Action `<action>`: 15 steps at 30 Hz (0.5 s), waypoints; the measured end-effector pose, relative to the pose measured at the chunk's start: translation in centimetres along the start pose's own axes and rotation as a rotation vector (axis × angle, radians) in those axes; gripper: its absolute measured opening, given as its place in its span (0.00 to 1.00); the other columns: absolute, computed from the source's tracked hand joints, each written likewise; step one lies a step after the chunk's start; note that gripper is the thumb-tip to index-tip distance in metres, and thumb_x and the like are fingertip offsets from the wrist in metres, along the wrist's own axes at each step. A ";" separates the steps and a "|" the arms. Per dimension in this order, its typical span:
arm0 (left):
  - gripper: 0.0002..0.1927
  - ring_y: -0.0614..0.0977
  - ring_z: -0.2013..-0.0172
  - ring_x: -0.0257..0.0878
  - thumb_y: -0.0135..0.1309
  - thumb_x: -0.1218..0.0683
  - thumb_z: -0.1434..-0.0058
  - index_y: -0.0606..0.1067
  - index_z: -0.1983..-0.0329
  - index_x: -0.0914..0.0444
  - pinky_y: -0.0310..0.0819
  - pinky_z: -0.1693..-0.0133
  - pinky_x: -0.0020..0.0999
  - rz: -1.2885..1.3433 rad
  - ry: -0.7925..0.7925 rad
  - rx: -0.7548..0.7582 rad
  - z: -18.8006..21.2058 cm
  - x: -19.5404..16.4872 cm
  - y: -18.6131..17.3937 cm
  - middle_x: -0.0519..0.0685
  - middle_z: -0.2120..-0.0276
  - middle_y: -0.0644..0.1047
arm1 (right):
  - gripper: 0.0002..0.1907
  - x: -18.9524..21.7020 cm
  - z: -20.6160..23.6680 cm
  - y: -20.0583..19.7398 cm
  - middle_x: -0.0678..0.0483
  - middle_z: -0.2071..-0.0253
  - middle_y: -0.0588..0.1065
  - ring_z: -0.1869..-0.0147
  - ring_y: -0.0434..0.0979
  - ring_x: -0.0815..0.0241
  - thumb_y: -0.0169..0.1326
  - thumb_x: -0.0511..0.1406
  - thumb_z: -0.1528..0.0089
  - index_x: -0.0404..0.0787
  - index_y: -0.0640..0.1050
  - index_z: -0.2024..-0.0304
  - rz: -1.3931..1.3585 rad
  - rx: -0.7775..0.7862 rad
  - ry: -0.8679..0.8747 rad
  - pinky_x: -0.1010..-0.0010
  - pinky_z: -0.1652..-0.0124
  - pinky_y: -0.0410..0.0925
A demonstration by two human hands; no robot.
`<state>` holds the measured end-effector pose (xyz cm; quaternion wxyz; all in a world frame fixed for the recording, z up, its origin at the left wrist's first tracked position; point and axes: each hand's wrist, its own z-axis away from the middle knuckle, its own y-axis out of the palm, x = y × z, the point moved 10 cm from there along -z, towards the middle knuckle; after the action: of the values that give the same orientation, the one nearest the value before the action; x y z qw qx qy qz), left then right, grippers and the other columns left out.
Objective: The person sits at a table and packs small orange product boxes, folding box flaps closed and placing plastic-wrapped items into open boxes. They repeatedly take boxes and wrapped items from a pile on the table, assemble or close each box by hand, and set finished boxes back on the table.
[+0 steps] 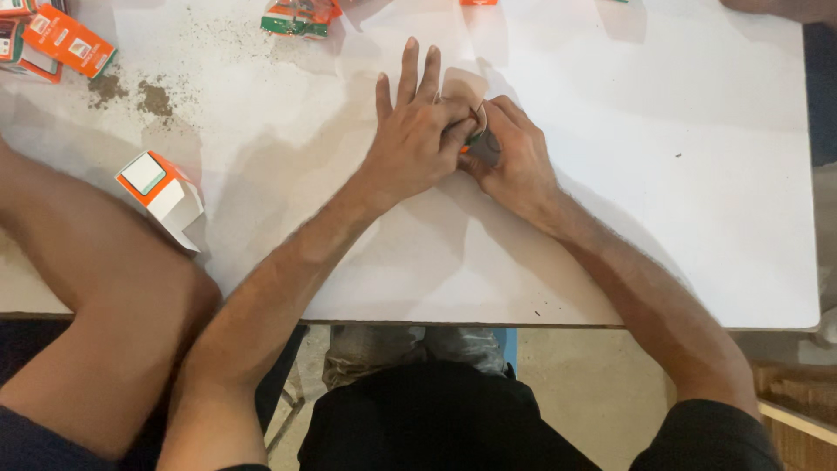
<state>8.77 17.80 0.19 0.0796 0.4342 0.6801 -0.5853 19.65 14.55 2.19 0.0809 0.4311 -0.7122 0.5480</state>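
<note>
There, carton [472,122] between both hands.

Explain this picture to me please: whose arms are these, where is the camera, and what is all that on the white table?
There is one picture, taken by a camera worn on a person's head, looking straight down. The two arms reaching up from the bottom are that person's own. The left hand and right hand meet over a small carton, mostly hidden, pressed between them on the white table. A third arm at the left belongs to someone else. An orange and white box with open flaps lies near it. More orange boxes sit in the top left corner, with brown crumbs scattered beside them.
</note>
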 end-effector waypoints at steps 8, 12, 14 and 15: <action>0.10 0.73 0.48 0.53 0.66 0.54 0.41 0.82 0.57 0.59 0.74 0.46 0.47 0.215 0.029 -0.362 1.7 -1.0 -3.9 0.61 0.38 0.70 | 0.27 0.9 -0.8 -0.4 0.44 0.51 0.74 0.48 0.76 0.40 0.69 0.29 0.45 0.34 0.74 0.45 0.011 0.012 -0.032 0.55 0.53 0.71; 0.27 0.82 0.74 0.45 0.59 0.56 0.39 0.65 0.38 0.64 0.76 0.70 0.40 0.514 -0.206 -0.228 2.1 2.7 -2.2 0.55 0.52 0.79 | 0.31 1.2 -0.7 -0.4 0.44 0.50 0.74 0.47 0.76 0.40 0.69 0.31 0.43 0.34 0.72 0.40 -0.007 0.024 -0.023 0.55 0.52 0.71; 0.16 0.83 0.76 0.43 0.59 0.55 0.37 0.76 0.48 0.66 0.76 0.71 0.40 0.379 -0.172 -0.201 1.2 3.0 -1.8 0.52 0.61 0.83 | 0.31 1.2 -0.6 -0.3 0.44 0.49 0.74 0.47 0.77 0.41 0.69 0.31 0.41 0.35 0.72 0.38 -0.046 0.016 -0.012 0.55 0.52 0.71; 0.14 0.84 0.73 0.44 0.59 0.55 0.37 0.75 0.50 0.66 0.77 0.69 0.40 0.365 -0.149 -0.220 0.8 3.1 -1.7 0.53 0.63 0.82 | 0.32 1.0 -0.5 -0.2 0.43 0.49 0.74 0.46 0.76 0.40 0.69 0.31 0.42 0.35 0.71 0.38 -0.025 0.020 0.013 0.55 0.52 0.71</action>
<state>5.41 18.75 -0.76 0.2812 0.4942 0.6422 -0.5140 19.01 14.47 3.08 0.0880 0.4372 -0.7006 0.5570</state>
